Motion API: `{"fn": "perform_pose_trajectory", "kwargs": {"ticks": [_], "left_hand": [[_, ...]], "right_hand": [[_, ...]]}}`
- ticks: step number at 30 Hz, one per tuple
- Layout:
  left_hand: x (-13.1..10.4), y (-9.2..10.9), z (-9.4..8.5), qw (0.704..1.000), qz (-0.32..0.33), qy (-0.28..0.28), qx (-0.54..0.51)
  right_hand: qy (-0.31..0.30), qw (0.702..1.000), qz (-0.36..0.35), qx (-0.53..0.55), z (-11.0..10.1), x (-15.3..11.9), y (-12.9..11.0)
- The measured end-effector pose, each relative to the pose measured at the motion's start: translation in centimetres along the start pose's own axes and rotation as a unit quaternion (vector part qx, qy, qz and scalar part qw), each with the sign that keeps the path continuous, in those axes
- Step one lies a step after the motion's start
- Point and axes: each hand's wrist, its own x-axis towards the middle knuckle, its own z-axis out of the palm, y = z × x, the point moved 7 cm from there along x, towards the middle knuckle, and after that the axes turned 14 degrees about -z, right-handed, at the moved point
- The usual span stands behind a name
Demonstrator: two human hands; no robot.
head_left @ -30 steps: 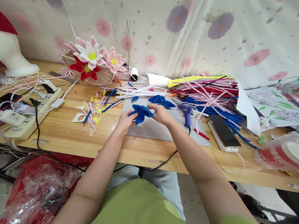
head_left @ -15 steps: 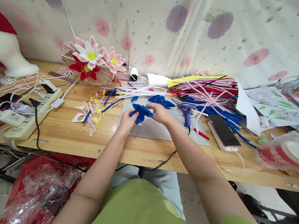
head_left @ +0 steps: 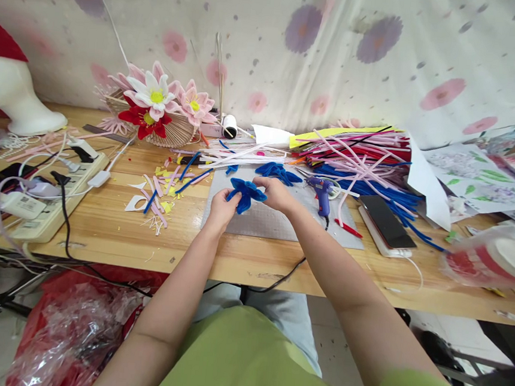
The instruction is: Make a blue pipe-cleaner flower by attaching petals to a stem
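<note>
A blue fuzzy flower (head_left: pixel 247 196) made of pipe cleaners is held between both hands, above the grey mat (head_left: pixel 267 229). My left hand (head_left: pixel 224 207) pinches its left petal. At the right side, my right hand (head_left: pixel 274 193) grips a petal with closed fingers; the fingertips are partly hidden. Just behind the hands lie more blue fuzzy petals (head_left: pixel 279 172), and a small blue piece (head_left: pixel 231 169) rests to their left. A purple glue gun (head_left: pixel 322 197) lies on the mat to the right, near a red-handled tool (head_left: pixel 349 228).
Pipe cleaners (head_left: pixel 364 160) in several colours are heaped at the back right. A phone (head_left: pixel 386 221) lies before them, beside a plastic cup (head_left: pixel 499 256). Scraps (head_left: pixel 160 199), a power strip (head_left: pixel 65 200) and a fan with fuzzy flowers (head_left: pixel 157 97) occupy the left. A black cord hangs over the front edge.
The blue flower has tilted a little, so its petals face the camera more. Both hands keep hold of it, nearly in place. The view has shifted slightly.
</note>
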Motion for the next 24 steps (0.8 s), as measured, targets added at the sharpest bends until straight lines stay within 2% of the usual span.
{"fn": "perform_pose_trajectory", "kwargs": {"ticks": [7, 13, 24], "left_hand": [[-0.6, 0.7, 0.7, 0.995, -0.038, -0.011, -0.092], [-1.1, 0.9, 0.8, 0.989, -0.075, -0.026, -0.127], [-1.5, 1.3, 0.6, 0.985, -0.064, -0.061, -0.150]], "right_hand": [[0.015, 1.000, -0.012, 0.008, -0.6, 0.5, -0.1], [0.040, 0.998, -0.039, 0.039, -1.4, 0.2, 0.0], [0.116, 0.992, -0.006, 0.053, -1.6, -0.5, 0.1]]}}
